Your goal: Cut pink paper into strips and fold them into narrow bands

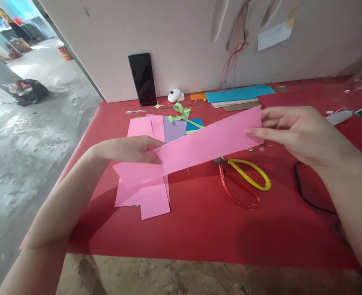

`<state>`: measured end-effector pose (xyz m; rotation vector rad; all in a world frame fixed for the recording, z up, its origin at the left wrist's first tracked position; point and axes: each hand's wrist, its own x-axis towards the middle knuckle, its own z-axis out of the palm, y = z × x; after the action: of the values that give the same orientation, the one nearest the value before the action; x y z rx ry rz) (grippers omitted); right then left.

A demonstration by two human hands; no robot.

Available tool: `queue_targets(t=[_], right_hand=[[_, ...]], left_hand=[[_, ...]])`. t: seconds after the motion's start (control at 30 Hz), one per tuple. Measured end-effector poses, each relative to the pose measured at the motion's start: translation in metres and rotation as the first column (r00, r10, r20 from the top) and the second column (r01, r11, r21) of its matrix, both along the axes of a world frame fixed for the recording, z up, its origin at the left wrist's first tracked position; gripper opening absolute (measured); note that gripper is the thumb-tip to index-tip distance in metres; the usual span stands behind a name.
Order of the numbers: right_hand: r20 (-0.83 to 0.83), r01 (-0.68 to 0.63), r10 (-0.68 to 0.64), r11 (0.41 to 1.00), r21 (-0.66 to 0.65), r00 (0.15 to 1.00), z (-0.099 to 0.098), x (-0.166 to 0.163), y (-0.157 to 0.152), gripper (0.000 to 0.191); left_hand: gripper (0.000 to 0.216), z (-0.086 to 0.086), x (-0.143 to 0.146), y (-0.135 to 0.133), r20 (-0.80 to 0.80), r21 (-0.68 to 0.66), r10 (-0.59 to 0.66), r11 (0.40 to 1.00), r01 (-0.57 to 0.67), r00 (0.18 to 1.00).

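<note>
Stretched between my two hands is a long pink paper strip (205, 141), its right end raised higher than its left. My right hand (294, 127) pinches the right end, thumb in front and fingers behind. On the strip's left part, my left hand (128, 149) grips with thumb and fingers. Below and behind that hand lie several pink paper pieces (150, 196), overlapping on the red tabletop (199, 229). Scissors with one yellow and one red handle (248, 174) lie just under the strip, their blades mostly hidden by it.
Purple paper (174, 129) and a curled green strip (179, 112) lie behind the pink strip. A black phone (143, 80) leans against the white wall. Blue sheets (239, 95) are stacked along the back. A black cord (306, 198) lies by my right forearm.
</note>
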<state>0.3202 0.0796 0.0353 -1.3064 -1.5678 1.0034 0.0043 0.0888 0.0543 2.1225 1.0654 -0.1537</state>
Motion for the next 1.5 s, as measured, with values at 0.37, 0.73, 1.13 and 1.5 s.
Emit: queue_targets(t=[0.37, 0.73, 1.13, 1.5], right_hand=[[-0.084, 0.371, -0.366, 0.853, 0.367, 0.927, 0.002, 0.014, 0.002, 0.017], [0.535, -0.458, -0.056, 0.445, 0.769, 0.843, 0.001, -0.039, -0.055, 0.028], [0.589, -0.532, 0.042, 0.485, 0.694, 0.807, -0.002, -0.042, -0.064, 0.023], [0.335, -0.321, 0.109, 0.657, 0.682, 0.936, -0.002, -0.056, -0.067, 0.035]], left_hand=[[0.033, -0.006, -0.025, 0.012, 0.152, 0.77, 0.511, 0.475, -0.426, 0.846], [0.045, 0.006, 0.04, -0.06, 0.263, 0.84, -0.314, 0.539, -0.056, 0.912], [0.072, 0.012, 0.04, -0.07, 0.369, 0.55, -0.226, 0.835, -0.016, 0.902], [0.04, 0.011, 0.044, -0.08, 0.375, 0.744, -0.223, 0.651, -0.148, 0.9]])
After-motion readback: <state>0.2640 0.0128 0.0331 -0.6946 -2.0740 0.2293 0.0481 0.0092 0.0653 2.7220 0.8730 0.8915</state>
